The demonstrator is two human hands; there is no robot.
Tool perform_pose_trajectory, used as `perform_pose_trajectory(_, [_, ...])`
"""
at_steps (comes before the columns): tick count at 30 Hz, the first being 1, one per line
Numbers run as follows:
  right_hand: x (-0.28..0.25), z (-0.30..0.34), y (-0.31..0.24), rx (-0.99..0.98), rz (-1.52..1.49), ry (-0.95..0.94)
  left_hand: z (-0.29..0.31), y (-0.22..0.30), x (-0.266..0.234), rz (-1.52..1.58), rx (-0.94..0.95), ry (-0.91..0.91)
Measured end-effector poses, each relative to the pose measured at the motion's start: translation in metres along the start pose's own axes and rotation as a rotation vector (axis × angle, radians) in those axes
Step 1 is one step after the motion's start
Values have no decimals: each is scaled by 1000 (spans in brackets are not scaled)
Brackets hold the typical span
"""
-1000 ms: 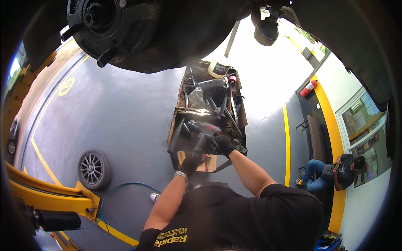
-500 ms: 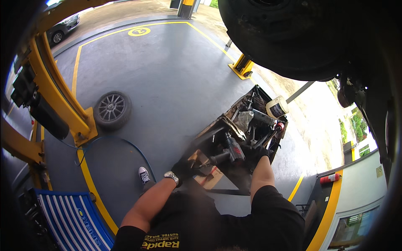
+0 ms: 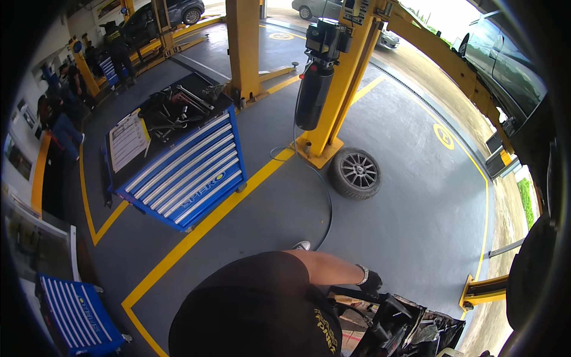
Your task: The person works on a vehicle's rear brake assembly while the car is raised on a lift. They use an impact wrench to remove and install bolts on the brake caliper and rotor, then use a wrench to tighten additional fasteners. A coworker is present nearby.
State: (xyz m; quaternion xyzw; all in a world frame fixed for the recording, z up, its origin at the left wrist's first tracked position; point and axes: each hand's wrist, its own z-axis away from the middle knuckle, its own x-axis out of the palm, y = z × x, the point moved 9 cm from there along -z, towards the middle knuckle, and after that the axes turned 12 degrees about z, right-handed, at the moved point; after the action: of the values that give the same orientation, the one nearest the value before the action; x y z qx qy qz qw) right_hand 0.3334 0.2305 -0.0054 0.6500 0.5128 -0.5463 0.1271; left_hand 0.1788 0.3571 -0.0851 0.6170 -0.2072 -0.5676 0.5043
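My left hand [image 3: 372, 282], in a black glove with a metal watch at the wrist, is closed on the near rim of a black tool cart [image 3: 357, 293] at the bottom right. The fingers are partly hidden against the dark edge. Inside the cart, dark tools and a crumpled sheet [image 3: 431, 330] crowd together. A dark impact wrench [image 3: 392, 318] seems to lie beside my hand, though its outline is hard to make out. My right hand is outside the picture.
A wheel [image 3: 357, 172] lies on the floor by a yellow lift post [image 3: 333, 95], with a hose [image 3: 329, 217] looping nearby. A blue tool cabinet [image 3: 184, 172] carries wrenches [image 3: 178, 110] and a clipboard [image 3: 128, 140]. Another blue cabinet [image 3: 80, 315] stands lower left. Several people are at the far left.
My view has swung to the left, bringing the blue cabinet and people into sight. The cart now sits at the lower right, and my right hand has left the picture.
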Motion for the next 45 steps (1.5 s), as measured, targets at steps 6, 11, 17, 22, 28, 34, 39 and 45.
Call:
perform_pose_trajectory(6, [28,11,-77,-133,-144,-183,9,57,2,-36,-19,-83])
perform_pose_trajectory(11, [33,10,-99,-169,-207,-225,23,69,0,-48,30,-98])
perform_pose_trajectory(17, [12,-5,-97,-134,-260,-200,25,-1,-15,47,-71,91])
perform_pose_trajectory(22, [-26,-19,-58,-16,-299,-84,33,-16,-27,61,-80,179])
perform_pose_trajectory(28, [-158,9,46,297,-286,314,21,36,-25,112,56,106])
perform_pose_trajectory(34, [-221,123,108,593,-872,670,19,78,14,-2,187,-305])
perform_pose_trajectory(39, [-184,226,26,814,-983,741,49,104,33,-45,378,-376])
perform_pose_trajectory(45, [-162,326,-15,1156,-665,543,93,106,77,-49,474,-540])
